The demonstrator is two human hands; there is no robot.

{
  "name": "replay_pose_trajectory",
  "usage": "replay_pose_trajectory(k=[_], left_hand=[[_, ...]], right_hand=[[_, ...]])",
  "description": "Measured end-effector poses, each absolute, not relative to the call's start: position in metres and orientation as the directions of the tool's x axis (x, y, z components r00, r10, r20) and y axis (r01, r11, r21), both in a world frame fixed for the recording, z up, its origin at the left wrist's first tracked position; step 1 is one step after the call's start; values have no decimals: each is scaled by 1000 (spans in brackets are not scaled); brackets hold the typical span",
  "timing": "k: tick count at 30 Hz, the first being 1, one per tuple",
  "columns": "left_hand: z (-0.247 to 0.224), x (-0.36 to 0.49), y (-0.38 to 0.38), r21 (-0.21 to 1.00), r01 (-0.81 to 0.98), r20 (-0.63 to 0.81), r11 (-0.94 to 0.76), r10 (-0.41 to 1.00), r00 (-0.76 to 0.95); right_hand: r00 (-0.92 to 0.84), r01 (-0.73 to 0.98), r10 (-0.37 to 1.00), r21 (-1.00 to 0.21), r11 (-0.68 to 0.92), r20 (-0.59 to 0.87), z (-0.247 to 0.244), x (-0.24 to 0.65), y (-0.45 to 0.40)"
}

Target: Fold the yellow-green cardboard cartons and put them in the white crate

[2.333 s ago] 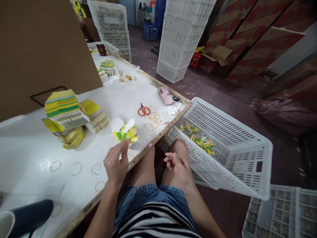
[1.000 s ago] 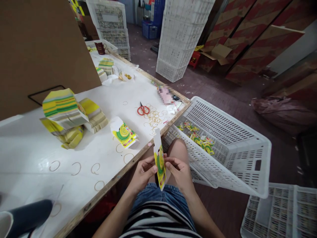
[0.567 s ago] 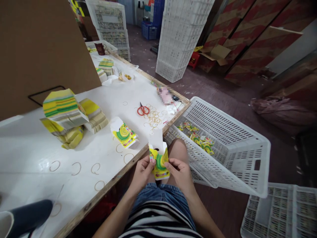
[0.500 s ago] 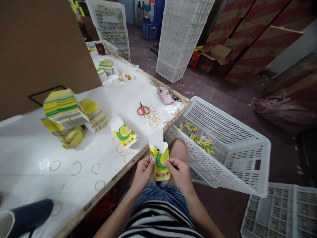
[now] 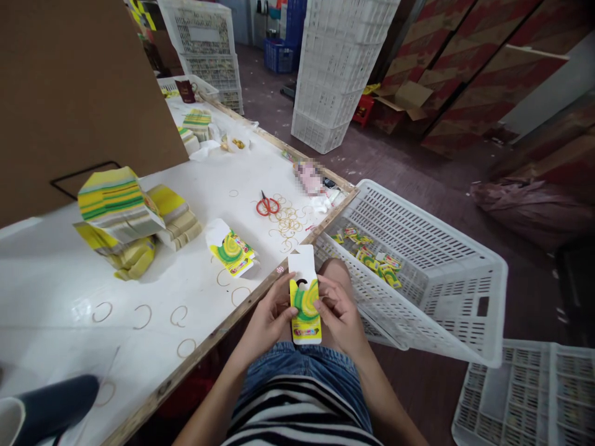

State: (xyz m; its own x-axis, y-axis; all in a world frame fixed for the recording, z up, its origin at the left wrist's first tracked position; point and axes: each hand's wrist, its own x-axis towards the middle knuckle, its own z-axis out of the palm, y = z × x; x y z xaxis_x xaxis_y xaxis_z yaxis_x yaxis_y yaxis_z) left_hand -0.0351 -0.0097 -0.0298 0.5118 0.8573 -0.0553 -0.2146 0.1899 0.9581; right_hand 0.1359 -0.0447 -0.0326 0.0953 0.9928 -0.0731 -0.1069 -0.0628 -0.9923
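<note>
The yellow-green carton (image 5: 305, 303) has turned its printed front squarely to my view, above the shorts (image 5: 304, 359), white flap (image 5: 301, 262) up. My left hand (image 5: 269, 319) and right hand (image 5: 343, 316) pinch its opposite edges, fingers nearly closed.

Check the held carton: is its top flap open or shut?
Open: the white flap extends outward from the printed carton, not folded over.

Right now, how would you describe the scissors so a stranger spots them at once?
Find the white table, then its corner beside the big open crate. Near that corner lies a loose heap of thin tan bands. The scissors lie at its left edge: dark pointed blades and two red loop handles, thicker and brighter than the tan bands beside them.
</note>
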Motion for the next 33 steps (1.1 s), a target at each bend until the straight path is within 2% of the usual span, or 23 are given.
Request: replay_pose_trajectory(k=[7, 10, 14, 19, 25, 27, 30, 33], left_hand=[[-29, -40, -12, 897, -274, -117, 347, 784, 609], [-33, -39, -16, 875, -257, -163, 410, 750, 641], [-35, -36, -19, 889, -241, -173, 388, 775, 608], [-37, -38, -19, 920, -183, -179, 346, 787, 591], [-40, -39, -18, 966, -59, -181, 251, 821, 541], [-40, -37, -18, 978, -23, -170, 209, 851, 497], [-39, -35, -19, 988, 30, -150, 153, 887, 438], [-36, -35, -20, 991, 72, -129, 108, 888, 441]], right_hand=[[-72, -38, 994, -996, -87, -84, -29, 146, -47], [-88, 14, 992, -996, -85, -85, -28, 148, -45], [-16, 95, 998, -994, -52, -53, -31, 147, -43], [63, -23, 997, -999, -48, -50, -42, 145, -43], [39, 154, 991, -981, 120, 128, -36, 153, -41], [30, 146, 995, -986, 85, 90, -33, 154, -42], [-40, 122, 996, -990, -73, -79, -33, 150, -43], [-73, 103, 984, -983, -154, -162, -38, 145, -44]])
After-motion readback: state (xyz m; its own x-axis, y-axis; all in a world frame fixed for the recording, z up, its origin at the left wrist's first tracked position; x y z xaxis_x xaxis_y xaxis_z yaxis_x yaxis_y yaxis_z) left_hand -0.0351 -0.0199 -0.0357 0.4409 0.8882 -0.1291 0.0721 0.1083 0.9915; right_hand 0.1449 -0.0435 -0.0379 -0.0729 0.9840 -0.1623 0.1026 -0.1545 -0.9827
